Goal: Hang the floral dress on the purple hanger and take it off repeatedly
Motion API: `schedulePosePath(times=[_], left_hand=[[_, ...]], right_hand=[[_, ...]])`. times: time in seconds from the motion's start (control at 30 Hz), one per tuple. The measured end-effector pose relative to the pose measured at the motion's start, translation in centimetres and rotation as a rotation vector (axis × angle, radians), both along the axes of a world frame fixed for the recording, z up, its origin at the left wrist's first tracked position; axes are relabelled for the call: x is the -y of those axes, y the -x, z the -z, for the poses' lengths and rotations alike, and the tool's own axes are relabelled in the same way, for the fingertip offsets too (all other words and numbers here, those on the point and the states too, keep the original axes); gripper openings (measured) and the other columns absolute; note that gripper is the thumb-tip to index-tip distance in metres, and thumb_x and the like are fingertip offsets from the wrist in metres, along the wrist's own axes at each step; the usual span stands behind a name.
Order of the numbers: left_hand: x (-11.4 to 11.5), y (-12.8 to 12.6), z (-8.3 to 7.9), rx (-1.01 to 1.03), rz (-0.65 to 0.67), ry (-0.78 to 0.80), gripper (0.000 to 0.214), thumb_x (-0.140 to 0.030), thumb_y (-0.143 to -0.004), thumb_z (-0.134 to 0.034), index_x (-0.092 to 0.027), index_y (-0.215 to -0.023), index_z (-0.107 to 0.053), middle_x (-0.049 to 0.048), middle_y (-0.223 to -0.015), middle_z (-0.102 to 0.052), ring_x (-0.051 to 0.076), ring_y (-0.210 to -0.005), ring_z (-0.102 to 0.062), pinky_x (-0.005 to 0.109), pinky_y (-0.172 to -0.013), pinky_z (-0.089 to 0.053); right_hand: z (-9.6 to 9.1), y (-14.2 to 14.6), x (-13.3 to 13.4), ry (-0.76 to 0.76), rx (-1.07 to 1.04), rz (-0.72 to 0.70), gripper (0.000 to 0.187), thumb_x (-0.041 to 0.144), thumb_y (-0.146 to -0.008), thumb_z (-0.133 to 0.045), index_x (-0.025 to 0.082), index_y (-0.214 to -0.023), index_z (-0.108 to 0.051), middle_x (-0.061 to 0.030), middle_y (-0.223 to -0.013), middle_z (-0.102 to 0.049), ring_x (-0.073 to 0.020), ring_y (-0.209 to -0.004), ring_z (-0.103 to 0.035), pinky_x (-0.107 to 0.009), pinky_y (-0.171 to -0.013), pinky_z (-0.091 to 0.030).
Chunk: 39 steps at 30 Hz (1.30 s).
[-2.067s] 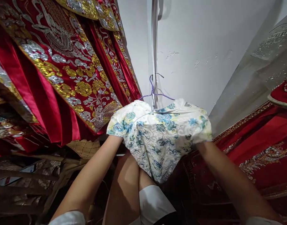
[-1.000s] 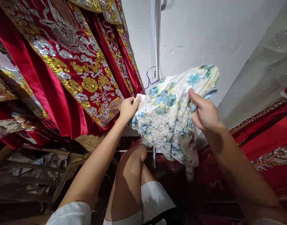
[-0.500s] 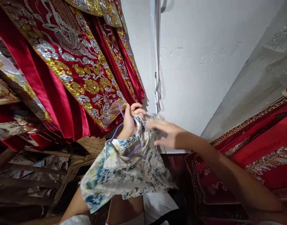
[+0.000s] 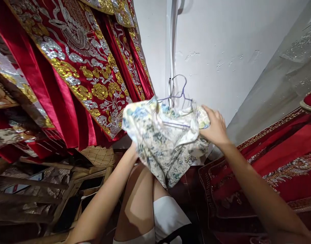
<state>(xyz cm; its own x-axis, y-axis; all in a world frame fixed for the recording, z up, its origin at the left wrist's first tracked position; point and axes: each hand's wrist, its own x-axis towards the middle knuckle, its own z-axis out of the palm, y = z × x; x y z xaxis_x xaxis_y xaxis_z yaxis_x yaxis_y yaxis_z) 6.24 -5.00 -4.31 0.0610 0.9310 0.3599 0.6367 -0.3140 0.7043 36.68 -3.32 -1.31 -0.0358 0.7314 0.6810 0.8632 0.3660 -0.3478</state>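
A floral shirt (image 4: 162, 145), white with blue, green and yellow print, is held up before me, slightly blurred. Inside its neck sits a purple clothes hanger (image 4: 181, 96), its hook pointing up toward the wall. My right hand (image 4: 215, 128) is closed round the shirt's right shoulder, with the thumb on the near side. On the opposite side, my left hand (image 4: 135, 151) reaches under the left shoulder. The cloth covers its fingers, so its grip is hidden.
Red robes (image 4: 94, 81) with gold and silver embroidery hang at the left. More red beaded cloth (image 4: 285, 169) is at the right. A white wall (image 4: 208, 40) stands ahead. A wooden rack (image 4: 38, 196) at lower left holds a phone (image 4: 24, 183) and shiny packets.
The shirt has been raised and spread out, with the hanger now upright in its neck. My right hand has moved right and taken its shoulder; my left hand has gone beneath the cloth.
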Motion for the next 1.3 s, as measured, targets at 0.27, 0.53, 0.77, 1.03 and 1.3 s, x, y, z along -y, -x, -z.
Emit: schedulePosePath(times=[0.27,0.53,0.77,1.03,1.3], left_hand=[[2.7,-0.7,7.0,1.115,0.029,0.357,0.060,-0.047,-0.071,-0.087,-0.020,-0.121,-0.068,0.0111,-0.114,-0.077,0.031,-0.119,-0.068,0.040,-0.101,-0.056],[8.2,-4.3,10.7,1.335,-0.056,0.429,0.068,-0.034,-0.067,-0.090,-0.021,-0.130,-0.067,0.0109,-0.130,-0.073,0.032,-0.129,-0.064,0.042,-0.114,-0.049],[11.0,-5.5,9.4,1.274,-0.023,0.383,0.060,-0.038,-0.069,-0.090,-0.021,-0.124,-0.071,0.0119,-0.128,-0.073,0.032,-0.127,-0.065,0.042,-0.113,-0.051],[11.7,-4.4,8.1,1.256,0.035,0.420,0.065,-0.037,-0.070,-0.089,-0.021,-0.128,-0.067,0.0123,-0.134,-0.070,0.032,-0.128,-0.064,0.041,-0.111,-0.051],[11.7,-4.9,11.0,0.826,-0.504,-0.050,0.045,-0.037,-0.079,-0.077,-0.023,-0.118,-0.058,0.0136,-0.136,-0.059,0.033,-0.138,-0.051,0.045,-0.117,-0.039]], right_hand=[[-3.3,2.3,-1.0,-0.026,0.117,-0.116,0.080,0.033,-0.073,-0.071,0.025,-0.150,-0.049,-0.0163,-0.142,-0.052,-0.0458,-0.133,-0.045,-0.066,-0.108,-0.036],[8.2,8.5,7.5,0.011,-0.462,-0.386,0.050,0.034,-0.088,-0.065,0.026,-0.137,-0.059,-0.0124,-0.141,-0.061,-0.0330,-0.133,-0.054,-0.055,-0.111,-0.043],[16.4,13.4,11.2,0.453,-1.242,-0.285,0.037,0.059,-0.088,-0.064,0.023,-0.092,-0.065,-0.0032,-0.082,-0.065,-0.0200,-0.072,-0.059,-0.032,-0.066,-0.050],[12.5,13.4,10.4,0.515,-1.224,-0.383,0.041,0.062,-0.086,-0.065,0.024,-0.071,-0.056,0.0022,-0.060,-0.046,-0.0155,-0.053,-0.041,-0.031,-0.050,-0.035],[12.1,12.8,11.4,0.472,-1.347,-0.340,0.046,0.047,-0.082,-0.066,0.022,-0.053,-0.041,0.0040,-0.049,-0.038,-0.0107,-0.047,-0.032,-0.027,-0.048,-0.027]])
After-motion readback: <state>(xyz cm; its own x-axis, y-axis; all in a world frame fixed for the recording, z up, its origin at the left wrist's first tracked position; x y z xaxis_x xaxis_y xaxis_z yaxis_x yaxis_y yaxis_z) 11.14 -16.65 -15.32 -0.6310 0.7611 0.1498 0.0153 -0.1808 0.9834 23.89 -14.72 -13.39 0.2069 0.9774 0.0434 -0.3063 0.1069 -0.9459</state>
